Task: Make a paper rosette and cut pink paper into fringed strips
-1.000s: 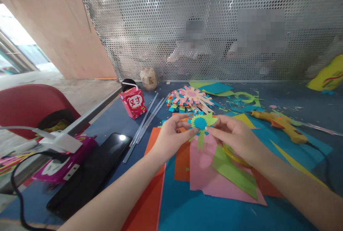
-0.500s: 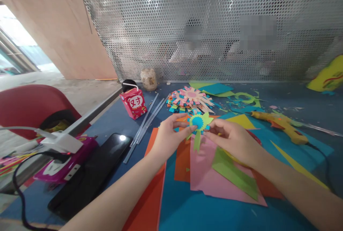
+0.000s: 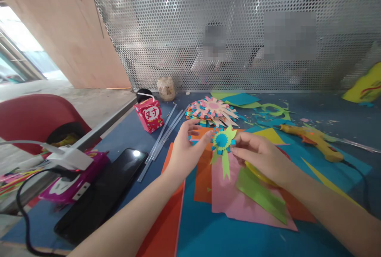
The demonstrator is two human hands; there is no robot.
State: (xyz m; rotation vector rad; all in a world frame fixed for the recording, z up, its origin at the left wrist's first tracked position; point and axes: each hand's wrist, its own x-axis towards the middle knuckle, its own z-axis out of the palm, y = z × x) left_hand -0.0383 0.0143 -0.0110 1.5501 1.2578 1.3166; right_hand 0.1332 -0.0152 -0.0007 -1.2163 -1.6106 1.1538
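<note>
A small paper rosette (image 3: 222, 140) with a blue centre, a light green and blue fringe and green ribbon tails is upright above the coloured sheets. My right hand (image 3: 262, 155) pinches its right edge between thumb and fingers. On the rosette's left, my left hand (image 3: 189, 145) has its fingers apart, thumb tip close to the fringe; whether it touches I cannot tell. Below the rosette lie a pink sheet (image 3: 226, 197), an orange sheet (image 3: 203, 181) and a green strip (image 3: 262, 195). A yellow curved object (image 3: 258, 174) is partly hidden under my right hand.
Finished-looking paper rosettes (image 3: 212, 108) are piled behind my hands. A yellow glue gun (image 3: 315, 140) lies at right, several clear glue sticks (image 3: 162, 138) at left. Nearby are a red drink carton (image 3: 149, 114), a black phone (image 3: 127, 161) and a purple power strip (image 3: 74, 181). Perforated metal (image 3: 178, 22) stands behind.
My left thumb and fingers have come off the rosette and spread apart. The rosette, held in my right hand, has shifted slightly down and right, showing more of its face.
</note>
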